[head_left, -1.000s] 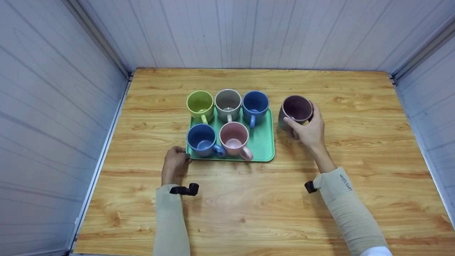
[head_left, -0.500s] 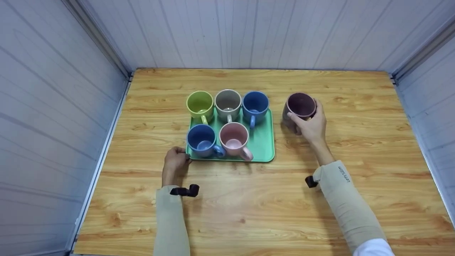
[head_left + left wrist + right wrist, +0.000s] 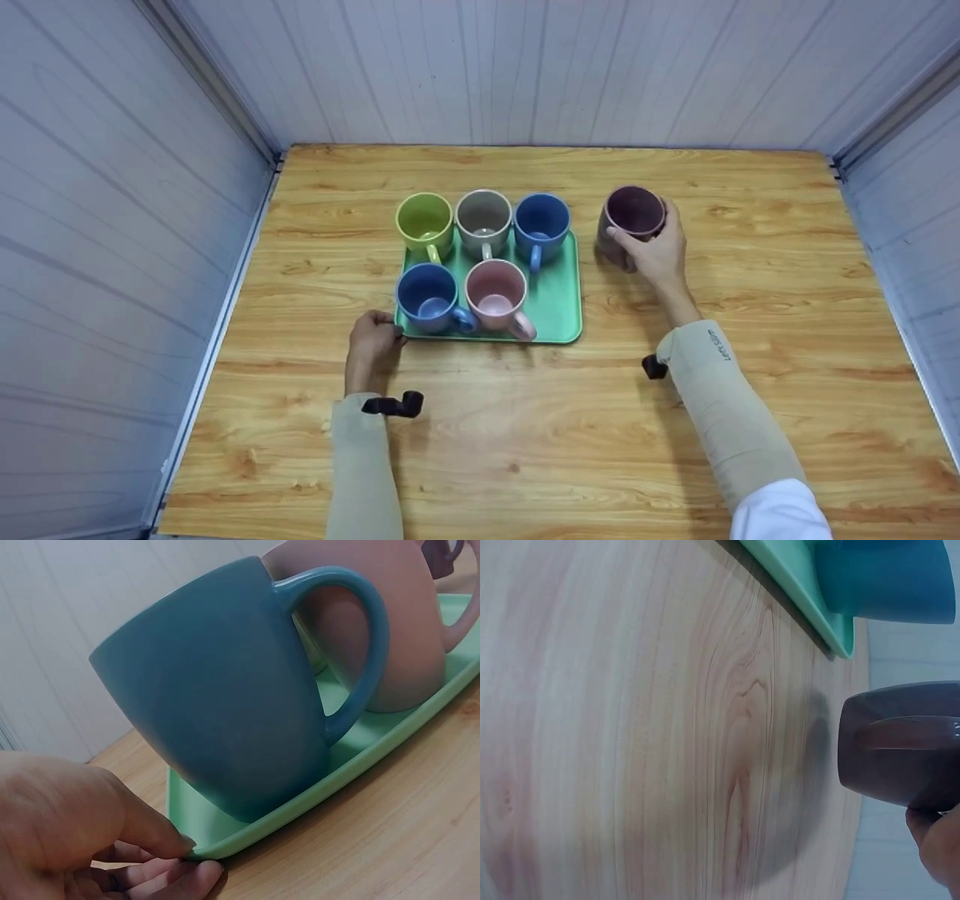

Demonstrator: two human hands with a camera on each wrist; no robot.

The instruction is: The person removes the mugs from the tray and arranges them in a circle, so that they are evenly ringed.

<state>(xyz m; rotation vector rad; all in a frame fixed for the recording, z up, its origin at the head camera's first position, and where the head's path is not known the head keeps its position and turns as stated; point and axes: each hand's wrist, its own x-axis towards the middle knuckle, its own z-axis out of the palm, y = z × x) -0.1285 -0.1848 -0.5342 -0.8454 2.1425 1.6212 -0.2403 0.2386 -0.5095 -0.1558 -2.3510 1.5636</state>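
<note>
My right hand [image 3: 660, 250] grips a dark purple mug [image 3: 611, 244], thumb at the near side and fingers round the right. In the right wrist view the mug [image 3: 900, 765] hangs apart from the table, its shadow beside it. My left hand [image 3: 371, 341] pinches the near left corner of a green tray [image 3: 555, 307]; the left wrist view shows the thumb at the rim and fingers beneath. On the tray's back row stand a lime mug [image 3: 424, 217], a grey mug [image 3: 482, 214] and a blue mug [image 3: 541, 217]. A second blue mug [image 3: 426, 296] and a pink mug [image 3: 495, 292] stand in front.
The wooden table [image 3: 510, 465] has pale panel walls at the back [image 3: 495, 75], left and right. The tray's near right part, beside the pink mug, shows bare green surface.
My right hand has carried the purple mug a little to the right and toward the back wall. The left hand, the tray and its mugs have stayed in place.
</note>
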